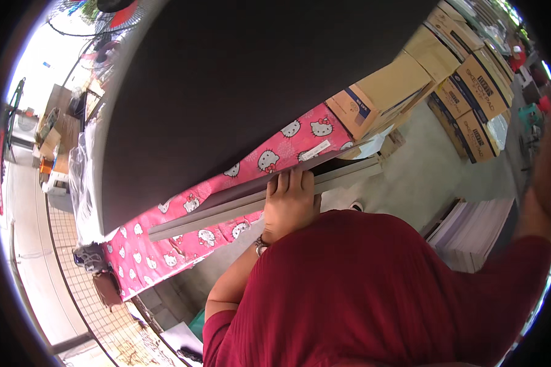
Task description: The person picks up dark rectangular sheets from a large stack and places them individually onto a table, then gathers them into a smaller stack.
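Observation:
My left hand (291, 199) has its fingers curled over the edge of a stack of long grey boards (349, 174), with a bracelet on the wrist. These boards rest on a table spread with a pink cartoon-cat cloth (165, 263). A large dark sheet (239, 92) rises over the table and runs out of the top of the view; what holds it up does not show. At the right rim my right arm (540, 177) reaches up and away from the boards. Blur and the rim hide the fingers of my right hand.
Cardboard cartons (382, 85) stand at the table's far right end, with more cartons (471, 116) on the floor beyond. A stack of pale paper or boards (474, 235) is near my right side. Clear plastic wrap (86, 183) hangs at the left, and a fan (101, 18) stands behind.

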`<control>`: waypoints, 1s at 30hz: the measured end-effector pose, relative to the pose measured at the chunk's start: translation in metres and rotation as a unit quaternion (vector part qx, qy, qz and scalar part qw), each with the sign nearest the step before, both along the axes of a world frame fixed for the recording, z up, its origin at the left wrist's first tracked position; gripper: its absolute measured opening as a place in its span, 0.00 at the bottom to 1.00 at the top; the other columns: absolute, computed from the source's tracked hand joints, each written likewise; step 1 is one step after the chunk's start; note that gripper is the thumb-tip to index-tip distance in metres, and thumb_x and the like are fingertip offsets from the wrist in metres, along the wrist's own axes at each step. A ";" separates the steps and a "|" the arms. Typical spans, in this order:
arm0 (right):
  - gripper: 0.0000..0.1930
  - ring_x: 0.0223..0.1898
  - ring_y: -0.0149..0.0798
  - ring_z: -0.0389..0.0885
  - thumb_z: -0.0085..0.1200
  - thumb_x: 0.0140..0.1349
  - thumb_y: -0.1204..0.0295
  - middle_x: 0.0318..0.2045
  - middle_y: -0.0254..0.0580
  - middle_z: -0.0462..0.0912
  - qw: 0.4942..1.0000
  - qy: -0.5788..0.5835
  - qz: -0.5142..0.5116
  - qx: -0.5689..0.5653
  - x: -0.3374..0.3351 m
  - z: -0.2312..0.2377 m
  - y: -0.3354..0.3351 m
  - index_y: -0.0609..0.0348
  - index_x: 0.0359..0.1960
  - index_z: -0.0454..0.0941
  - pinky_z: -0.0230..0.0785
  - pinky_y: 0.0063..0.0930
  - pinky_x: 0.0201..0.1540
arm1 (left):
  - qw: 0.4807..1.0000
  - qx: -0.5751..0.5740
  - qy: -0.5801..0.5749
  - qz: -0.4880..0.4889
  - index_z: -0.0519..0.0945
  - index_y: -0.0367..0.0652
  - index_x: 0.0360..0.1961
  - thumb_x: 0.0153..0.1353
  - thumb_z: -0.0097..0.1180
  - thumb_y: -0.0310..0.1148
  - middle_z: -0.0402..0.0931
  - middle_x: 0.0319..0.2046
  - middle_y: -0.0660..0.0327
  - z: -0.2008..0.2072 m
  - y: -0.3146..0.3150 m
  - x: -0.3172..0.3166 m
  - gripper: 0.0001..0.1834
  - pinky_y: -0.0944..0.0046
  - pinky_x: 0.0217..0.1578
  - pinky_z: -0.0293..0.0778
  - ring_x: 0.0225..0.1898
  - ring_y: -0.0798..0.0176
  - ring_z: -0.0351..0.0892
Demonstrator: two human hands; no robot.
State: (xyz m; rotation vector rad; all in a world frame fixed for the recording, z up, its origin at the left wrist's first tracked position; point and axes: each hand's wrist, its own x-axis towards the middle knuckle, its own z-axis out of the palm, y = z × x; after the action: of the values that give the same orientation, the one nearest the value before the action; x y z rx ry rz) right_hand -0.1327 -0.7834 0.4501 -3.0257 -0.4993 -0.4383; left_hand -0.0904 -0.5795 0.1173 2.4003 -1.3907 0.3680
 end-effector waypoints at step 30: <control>0.36 0.47 0.34 0.79 0.27 0.72 0.40 0.42 0.41 0.83 0.540 0.224 0.019 0.811 0.021 -0.399 -0.087 0.62 0.46 0.77 0.66 0.28 0.56 | 0.985 0.063 -0.065 0.145 0.75 0.47 0.30 0.33 0.68 0.35 0.75 0.37 0.62 0.022 -0.034 0.029 0.20 0.38 0.62 0.52 0.56 0.54 0.70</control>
State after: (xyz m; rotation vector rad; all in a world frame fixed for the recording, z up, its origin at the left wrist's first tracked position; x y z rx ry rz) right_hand -0.1119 -0.8701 0.0509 -1.1362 0.0307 0.0258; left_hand -0.0609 -0.6140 0.1393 2.7363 -1.1447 0.5338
